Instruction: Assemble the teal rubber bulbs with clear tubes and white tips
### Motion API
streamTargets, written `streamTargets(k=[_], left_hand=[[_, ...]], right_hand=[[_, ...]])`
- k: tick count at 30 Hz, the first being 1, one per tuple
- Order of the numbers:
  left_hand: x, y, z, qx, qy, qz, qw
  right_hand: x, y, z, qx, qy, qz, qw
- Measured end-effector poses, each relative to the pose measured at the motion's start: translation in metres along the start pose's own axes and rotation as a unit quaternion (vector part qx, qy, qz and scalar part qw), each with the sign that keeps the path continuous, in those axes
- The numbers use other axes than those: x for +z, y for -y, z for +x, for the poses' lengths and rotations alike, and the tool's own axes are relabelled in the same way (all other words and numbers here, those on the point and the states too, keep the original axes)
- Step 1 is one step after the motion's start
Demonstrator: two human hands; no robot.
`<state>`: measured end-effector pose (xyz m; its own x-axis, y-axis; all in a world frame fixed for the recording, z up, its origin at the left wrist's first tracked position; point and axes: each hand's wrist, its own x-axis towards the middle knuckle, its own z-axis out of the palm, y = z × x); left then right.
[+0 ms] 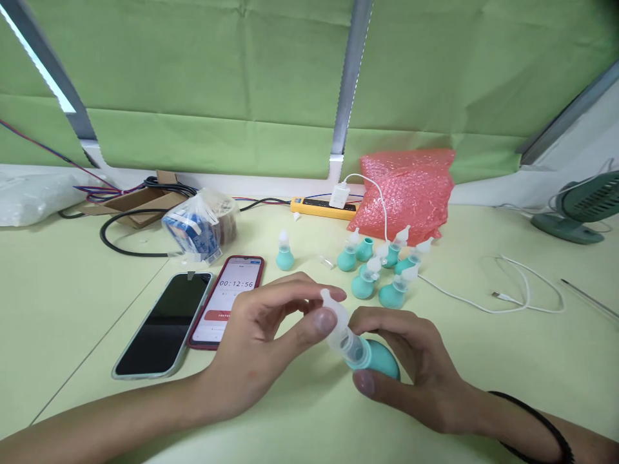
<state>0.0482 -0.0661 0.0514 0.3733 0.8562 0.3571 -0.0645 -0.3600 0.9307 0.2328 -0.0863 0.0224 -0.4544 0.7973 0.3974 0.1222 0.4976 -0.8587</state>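
Note:
A bulb nasal aspirator, with a teal bulb (382,359), a clear middle tube (351,347) and a milky soft tip (337,316), is held tilted between my hands above the table. My left hand (264,335) pinches the tip between thumb and forefinger. The fingers of my right hand (416,367) wrap round the bulb from the right, thumb at its near side. Just beyond them stands a group of several similar aspirators (363,285), one of which is an open teal bulb (365,249) with no tip. Another aspirator (285,256) stands apart, farther left.
Two phones lie at the left, one dark (167,325), the other showing a timer (236,283). Behind are a wrapped blue package (193,229), a yellow power strip (314,209) and pink bubble wrap (406,193). A white cable (464,303) and green fan (568,225) are at right.

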Motion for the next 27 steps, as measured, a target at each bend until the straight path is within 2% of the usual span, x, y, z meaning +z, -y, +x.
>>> streamTargets(k=[3, 6, 11, 15, 19, 23, 27], left_hand=[[-0.002, -0.002, -0.003, -0.002, 0.010, 0.005, 1.000], [-0.004, -0.003, -0.004, 0.029, 0.022, 0.005, 0.999], [-0.004, -0.002, 0.000, 0.069, 0.026, 0.004, 0.997], [-0.005, -0.001, 0.000, 0.092, 0.032, 0.024, 0.995], [-0.008, -0.002, -0.001, 0.105, 0.045, 0.041, 0.993], [-0.009, -0.004, -0.001, 0.102, 0.047, 0.056, 0.992], [-0.008, -0.005, 0.000, 0.115, 0.051, 0.067, 0.990]], right_hand=[[-0.001, 0.002, 0.000, -0.034, -0.018, -0.013, 0.999], [-0.001, 0.004, 0.001, -0.060, -0.029, -0.034, 0.997], [-0.002, 0.010, 0.001, -0.066, -0.067, -0.093, 0.991], [-0.002, 0.012, 0.003, -0.110, -0.116, -0.138, 0.977], [-0.004, 0.014, 0.005, -0.158, -0.139, -0.175, 0.962], [-0.010, 0.020, 0.005, -0.179, -0.163, -0.252, 0.937], [-0.016, 0.031, 0.000, -0.214, -0.129, -0.388, 0.887]])
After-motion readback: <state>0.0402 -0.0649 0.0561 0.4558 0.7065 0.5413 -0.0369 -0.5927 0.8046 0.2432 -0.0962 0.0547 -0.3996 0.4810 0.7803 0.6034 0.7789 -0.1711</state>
